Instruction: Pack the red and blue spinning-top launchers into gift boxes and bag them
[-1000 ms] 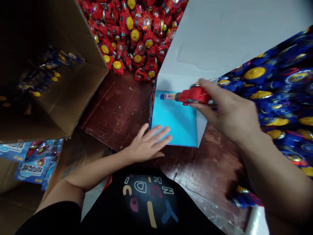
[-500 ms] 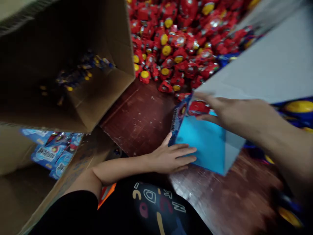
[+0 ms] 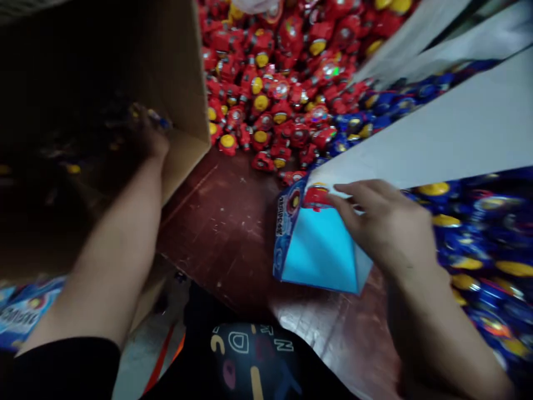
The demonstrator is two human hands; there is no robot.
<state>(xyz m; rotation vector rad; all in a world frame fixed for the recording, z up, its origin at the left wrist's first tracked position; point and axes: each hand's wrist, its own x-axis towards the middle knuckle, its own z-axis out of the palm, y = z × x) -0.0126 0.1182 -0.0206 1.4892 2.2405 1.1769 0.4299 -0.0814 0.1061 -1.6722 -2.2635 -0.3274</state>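
Observation:
My left arm reaches into the large cardboard box (image 3: 187,155). There my left hand (image 3: 152,136) is at the small blue and yellow toys (image 3: 160,119), its fingers lost in shadow and blur. A blue printed carton (image 3: 287,233) with a bright blue inside stands open on the reddish-brown surface. One red toy (image 3: 317,196) lies inside it, near the back left corner. Over the carton, my right hand (image 3: 375,216) has its thumb and fingers apart, with the thumb tip close against the toy's right edge. Whether they touch is unclear.
A large heap of red toys (image 3: 266,105) lies at the back. Blue toys (image 3: 470,244) with yellow parts are piled on the right, beside a long white panel (image 3: 437,133). Blue printed packaging (image 3: 25,316) shows at the lower left.
My left hand has left the carton's front edge and moved left into the cardboard box. The right hand has drawn back slightly from the red toy. The view has shifted.

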